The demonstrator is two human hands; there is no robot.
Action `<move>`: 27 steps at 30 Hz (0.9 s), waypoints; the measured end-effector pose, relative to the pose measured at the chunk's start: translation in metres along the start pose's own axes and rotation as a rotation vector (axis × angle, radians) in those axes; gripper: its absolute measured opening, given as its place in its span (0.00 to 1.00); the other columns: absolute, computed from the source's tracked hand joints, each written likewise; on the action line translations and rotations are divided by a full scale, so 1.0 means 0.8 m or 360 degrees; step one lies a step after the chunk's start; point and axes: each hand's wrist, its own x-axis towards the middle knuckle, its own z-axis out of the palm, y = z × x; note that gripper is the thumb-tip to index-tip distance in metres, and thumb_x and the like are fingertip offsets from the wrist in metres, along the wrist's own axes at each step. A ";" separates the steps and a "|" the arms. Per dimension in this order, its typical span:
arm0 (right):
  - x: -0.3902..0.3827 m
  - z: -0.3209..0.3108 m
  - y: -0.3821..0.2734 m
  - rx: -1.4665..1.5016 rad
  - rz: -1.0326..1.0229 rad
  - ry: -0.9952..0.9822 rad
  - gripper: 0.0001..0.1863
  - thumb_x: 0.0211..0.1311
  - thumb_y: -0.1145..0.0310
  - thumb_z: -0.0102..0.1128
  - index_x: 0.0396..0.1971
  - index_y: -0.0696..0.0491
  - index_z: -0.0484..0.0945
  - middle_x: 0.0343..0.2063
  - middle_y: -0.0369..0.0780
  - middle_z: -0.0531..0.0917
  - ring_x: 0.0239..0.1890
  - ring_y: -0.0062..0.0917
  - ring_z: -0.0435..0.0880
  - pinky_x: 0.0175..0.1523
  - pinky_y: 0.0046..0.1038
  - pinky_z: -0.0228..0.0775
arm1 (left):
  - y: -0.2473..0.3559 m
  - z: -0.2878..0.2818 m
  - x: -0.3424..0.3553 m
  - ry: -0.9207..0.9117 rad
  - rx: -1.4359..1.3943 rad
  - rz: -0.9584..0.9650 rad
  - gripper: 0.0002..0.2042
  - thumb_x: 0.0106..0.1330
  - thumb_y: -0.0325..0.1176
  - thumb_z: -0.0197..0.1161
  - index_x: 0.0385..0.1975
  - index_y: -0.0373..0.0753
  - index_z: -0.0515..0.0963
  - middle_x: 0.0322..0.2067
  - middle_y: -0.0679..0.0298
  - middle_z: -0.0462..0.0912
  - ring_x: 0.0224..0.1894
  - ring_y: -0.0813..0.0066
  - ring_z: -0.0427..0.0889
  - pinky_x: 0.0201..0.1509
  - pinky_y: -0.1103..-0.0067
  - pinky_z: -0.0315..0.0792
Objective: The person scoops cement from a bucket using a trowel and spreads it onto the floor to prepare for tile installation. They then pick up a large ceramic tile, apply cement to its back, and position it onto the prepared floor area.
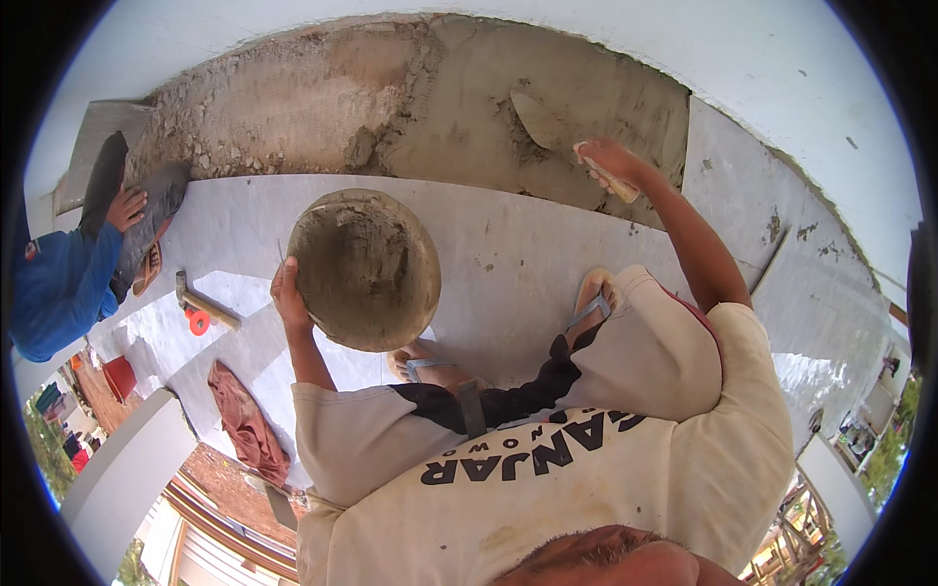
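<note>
Trowel in right hand

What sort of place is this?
Likely a building site, at an unfinished floor: wet mortar lies spread beside grey tiles, the right hand holds a trowel, and a hammer lies on the left.

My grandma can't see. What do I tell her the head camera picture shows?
A person's right hand holds a trowel on grey mortar beside pale tiles, while the left hand holds a round bucket by its edge. Another person in blue is at left.
</note>
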 end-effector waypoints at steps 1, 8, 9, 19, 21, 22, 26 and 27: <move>-0.001 0.004 0.006 -0.0081 0.0005 -0.0029 0.22 0.64 0.44 0.55 0.35 0.51 0.73 0.21 0.34 0.73 0.16 0.18 0.72 0.20 0.25 0.66 | -0.002 0.000 0.001 0.0001 0.0006 0.0003 0.17 0.74 0.39 0.55 0.48 0.29 0.79 0.44 0.58 0.85 0.43 0.72 0.83 0.49 0.77 0.76; -0.034 0.012 0.016 -0.0745 0.0015 -0.0140 0.27 0.66 0.46 0.52 0.44 0.57 0.76 0.26 0.41 0.80 0.24 0.26 0.79 0.28 0.31 0.74 | -0.006 -0.007 0.001 0.0008 -0.0019 0.0014 0.17 0.74 0.38 0.56 0.49 0.29 0.79 0.45 0.57 0.84 0.44 0.70 0.83 0.50 0.76 0.76; -0.045 0.011 0.010 -0.0844 0.0073 -0.0122 0.28 0.66 0.46 0.52 0.46 0.58 0.77 0.29 0.43 0.82 0.27 0.28 0.82 0.32 0.34 0.76 | -0.006 -0.005 0.001 -0.0004 -0.0057 0.0003 0.17 0.73 0.38 0.56 0.49 0.28 0.79 0.45 0.56 0.84 0.45 0.69 0.83 0.51 0.76 0.76; -0.071 -0.010 0.040 -0.1356 -0.0303 0.0097 0.28 0.66 0.49 0.51 0.54 0.57 0.75 0.49 0.55 0.81 0.53 0.49 0.79 0.58 0.43 0.70 | -0.006 -0.007 -0.002 -0.0063 -0.0081 -0.0033 0.23 0.73 0.43 0.55 0.55 0.25 0.74 0.50 0.52 0.81 0.50 0.63 0.82 0.55 0.71 0.75; -0.079 -0.004 0.048 -0.1267 -0.0311 0.0222 0.27 0.66 0.50 0.51 0.56 0.55 0.73 0.49 0.53 0.81 0.54 0.49 0.78 0.59 0.44 0.70 | -0.002 -0.002 -0.007 -0.0075 -0.0114 -0.0037 0.22 0.73 0.42 0.55 0.53 0.26 0.75 0.49 0.53 0.82 0.49 0.64 0.82 0.55 0.72 0.75; -0.083 0.005 0.051 -0.1244 -0.0286 0.0295 0.27 0.66 0.50 0.51 0.56 0.54 0.72 0.48 0.53 0.82 0.53 0.50 0.79 0.58 0.45 0.70 | 0.003 0.005 -0.008 -0.0088 -0.0168 -0.0042 0.20 0.73 0.41 0.56 0.52 0.27 0.76 0.48 0.54 0.83 0.48 0.65 0.83 0.54 0.73 0.76; -0.079 0.078 0.063 -0.1202 -0.0303 0.0446 0.27 0.67 0.51 0.51 0.59 0.54 0.69 0.43 0.55 0.83 0.49 0.53 0.80 0.55 0.48 0.71 | 0.001 0.000 -0.001 -0.0005 -0.0135 -0.0079 0.19 0.73 0.39 0.56 0.50 0.27 0.77 0.47 0.54 0.84 0.47 0.66 0.83 0.53 0.74 0.76; -0.079 0.090 0.065 -0.1213 -0.0323 0.0451 0.28 0.67 0.51 0.51 0.59 0.54 0.68 0.42 0.56 0.83 0.48 0.54 0.81 0.54 0.49 0.71 | 0.002 0.002 -0.002 -0.0027 -0.0135 -0.0070 0.19 0.73 0.39 0.56 0.50 0.27 0.77 0.47 0.54 0.84 0.47 0.66 0.83 0.53 0.74 0.76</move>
